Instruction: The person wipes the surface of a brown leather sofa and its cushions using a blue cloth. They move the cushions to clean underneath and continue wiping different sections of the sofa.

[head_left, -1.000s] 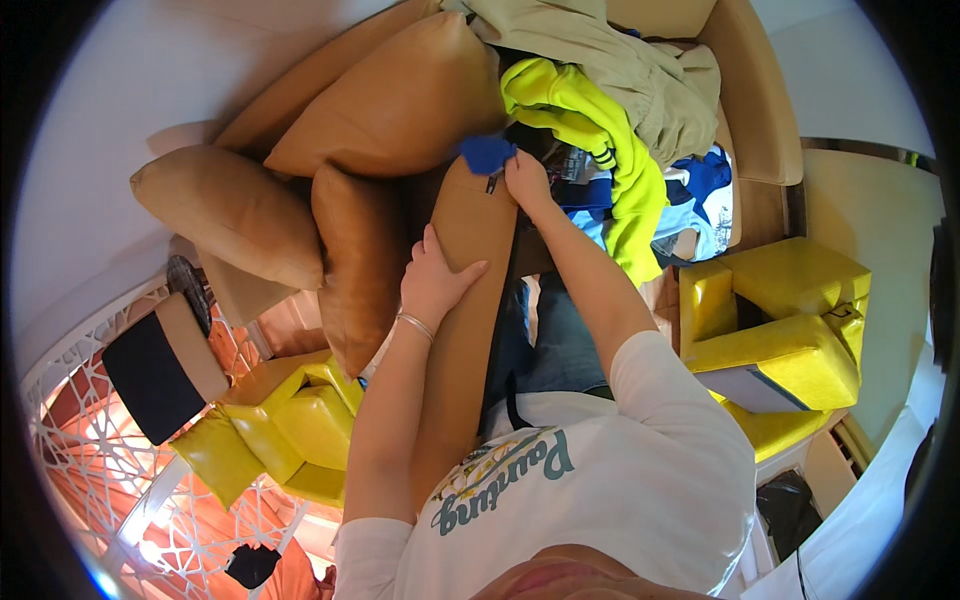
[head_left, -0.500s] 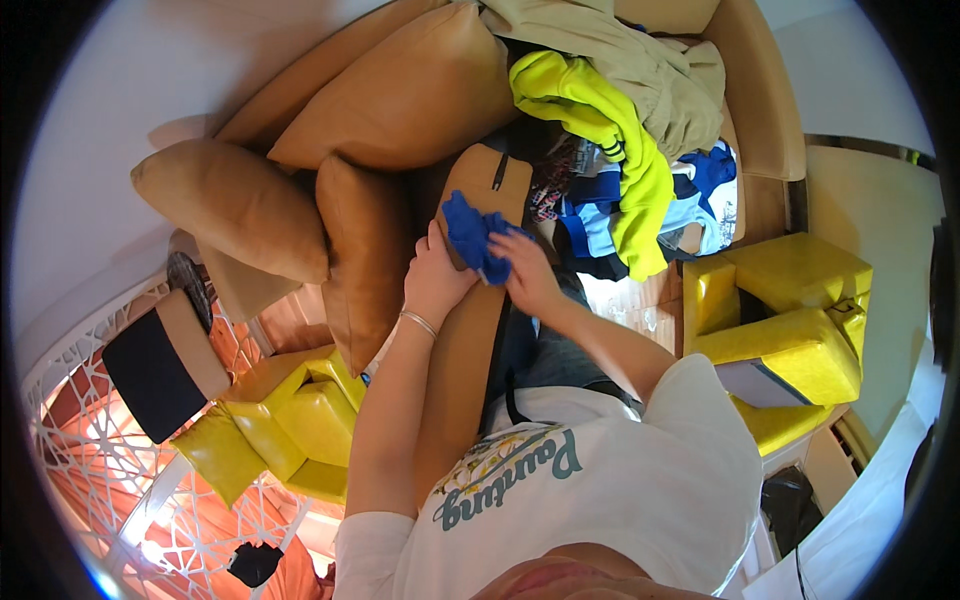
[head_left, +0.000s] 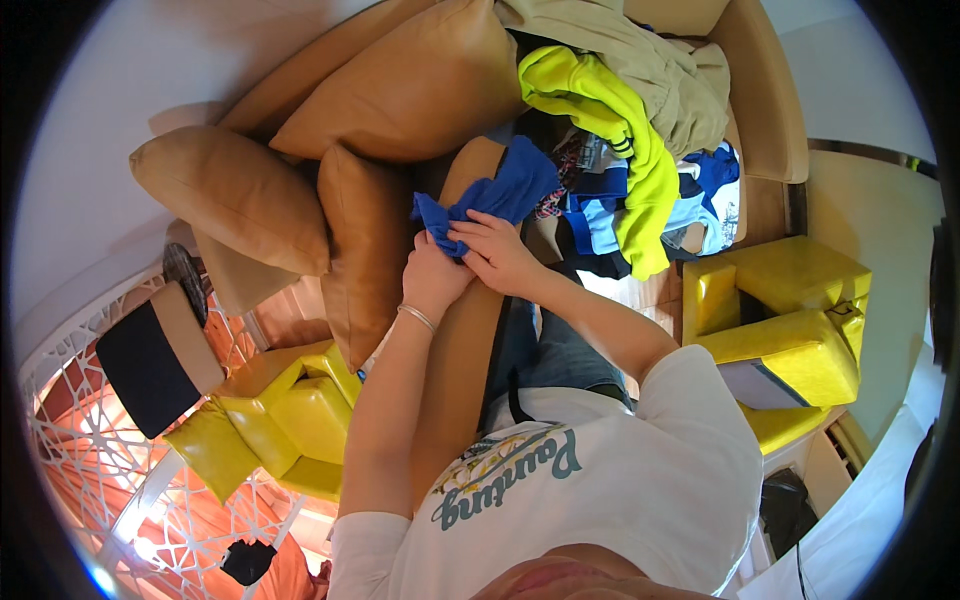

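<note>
A blue cloth garment (head_left: 505, 190), whose exact kind I cannot make out, lies spread over the long tan padded sofa arm (head_left: 450, 375). My left hand (head_left: 435, 272) is closed on its lower left edge, thumb side up against the fabric. My right hand (head_left: 497, 255) holds the same near edge, its fingers bent over the cloth and close to my left fingers. The far end of the garment drapes toward the right side of the sofa arm.
Large brown cushions (head_left: 400, 85) lean to the left. A heap of clothes with a neon yellow garment (head_left: 645, 190) and a beige one (head_left: 640, 70) lies on the seat at right. Yellow chairs (head_left: 780, 330) stand further right, and a yellow armchair (head_left: 305, 405) at lower left.
The blue garment has gone from a bunched wad to a longer, opened-out piece reaching further away and right. My right hand has moved left, close to my left hand.
</note>
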{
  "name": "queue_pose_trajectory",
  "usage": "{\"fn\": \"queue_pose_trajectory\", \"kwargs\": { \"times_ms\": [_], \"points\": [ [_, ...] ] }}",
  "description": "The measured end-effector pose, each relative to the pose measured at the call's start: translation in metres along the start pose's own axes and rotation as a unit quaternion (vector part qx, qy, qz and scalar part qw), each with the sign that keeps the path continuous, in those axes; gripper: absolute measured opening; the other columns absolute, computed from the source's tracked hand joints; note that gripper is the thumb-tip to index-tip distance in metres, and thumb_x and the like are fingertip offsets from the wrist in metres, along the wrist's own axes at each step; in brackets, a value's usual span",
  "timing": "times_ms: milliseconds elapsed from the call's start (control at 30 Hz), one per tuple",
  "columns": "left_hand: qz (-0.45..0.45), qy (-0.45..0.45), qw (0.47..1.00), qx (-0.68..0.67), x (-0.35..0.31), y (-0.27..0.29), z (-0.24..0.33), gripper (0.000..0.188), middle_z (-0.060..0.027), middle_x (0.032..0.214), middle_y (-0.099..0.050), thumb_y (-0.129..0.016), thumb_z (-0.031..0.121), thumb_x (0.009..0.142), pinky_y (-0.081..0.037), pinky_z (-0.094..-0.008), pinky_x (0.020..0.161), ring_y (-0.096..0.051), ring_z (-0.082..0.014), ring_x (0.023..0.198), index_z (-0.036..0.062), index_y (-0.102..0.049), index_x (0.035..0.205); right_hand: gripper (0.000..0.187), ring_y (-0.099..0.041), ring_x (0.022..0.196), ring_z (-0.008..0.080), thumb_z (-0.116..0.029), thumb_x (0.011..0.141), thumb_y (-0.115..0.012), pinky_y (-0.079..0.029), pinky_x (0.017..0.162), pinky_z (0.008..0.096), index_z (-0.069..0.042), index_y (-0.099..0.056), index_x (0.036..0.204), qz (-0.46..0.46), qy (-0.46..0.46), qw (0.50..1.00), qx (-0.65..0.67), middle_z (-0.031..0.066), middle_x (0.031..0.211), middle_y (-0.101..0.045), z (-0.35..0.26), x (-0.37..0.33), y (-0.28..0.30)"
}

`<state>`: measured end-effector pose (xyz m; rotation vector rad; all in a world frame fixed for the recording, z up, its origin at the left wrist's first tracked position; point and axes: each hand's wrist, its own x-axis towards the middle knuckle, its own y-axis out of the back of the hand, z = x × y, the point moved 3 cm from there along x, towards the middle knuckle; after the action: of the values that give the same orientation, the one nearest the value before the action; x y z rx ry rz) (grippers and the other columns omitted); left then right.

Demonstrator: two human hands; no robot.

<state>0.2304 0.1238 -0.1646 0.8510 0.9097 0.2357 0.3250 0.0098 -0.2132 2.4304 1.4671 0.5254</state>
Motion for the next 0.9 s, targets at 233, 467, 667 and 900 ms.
{"fn": "queue_pose_trajectory", "kwargs": {
  "times_ms": [233, 467, 667, 900],
  "points": [
    [0.022, 0.001, 0.999, 0.024, -0.008, 0.014, 0.018, 0.111, -0.0295, 0.133, -0.053, -0.077, 0.062, 0.072, -0.053, -0.045, 0.093, -0.062, -0.0439, 0.112, -0.0013, -0.031, 0.15, 0.035, -0.052, 0.131, 0.0309, -0.01, 0.084, -0.058, -0.039, 0.105, 0.055, -0.012, -0.07, 0.117, -0.022, 0.007, 0.991, -0.131, 0.0049, 0.134, -0.063, 0.066, 0.055, 0.006],
    [0.006, 0.01, 0.999, 0.043, -0.008, 0.006, 0.026, 0.115, -0.0274, 0.134, -0.052, -0.078, 0.063, 0.071, -0.053, -0.0447, 0.094, -0.061, -0.0444, 0.114, -0.0007, -0.027, 0.152, 0.036, -0.052, 0.128, 0.0402, -0.022, 0.088, -0.057, -0.041, 0.104, 0.0576, -0.025, -0.069, 0.123, 0.034, -0.115, 0.975, -0.185, 0.0055, 0.141, -0.058, 0.111, 0.077, 0.012],
    [0.017, 0.001, 0.999, 0.046, -0.012, 0.007, 0.014, 0.114, -0.0292, 0.135, -0.052, -0.077, 0.064, 0.072, -0.052, -0.0443, 0.095, -0.061, -0.0444, 0.114, -0.0024, -0.029, 0.151, 0.04, -0.046, 0.133, 0.0438, -0.017, 0.086, -0.061, -0.034, 0.109, 0.0571, -0.026, -0.069, 0.124, -0.067, 0.021, 0.991, -0.115, 0.0039, 0.142, -0.058, 0.041, 0.026, 0.012],
    [0.005, -0.001, 0.999, 0.038, -0.014, 0.005, 0.025, 0.112, -0.0291, 0.135, -0.051, -0.076, 0.063, 0.072, -0.053, -0.0442, 0.095, -0.061, -0.0447, 0.114, -0.0027, -0.03, 0.15, 0.032, -0.053, 0.128, 0.0415, -0.019, 0.088, -0.059, -0.042, 0.107, 0.0506, -0.02, -0.071, 0.119, -0.032, 0.002, 0.987, -0.158, 0.0084, 0.137, -0.062, 0.113, 0.084, 0.006]
  ]
}}
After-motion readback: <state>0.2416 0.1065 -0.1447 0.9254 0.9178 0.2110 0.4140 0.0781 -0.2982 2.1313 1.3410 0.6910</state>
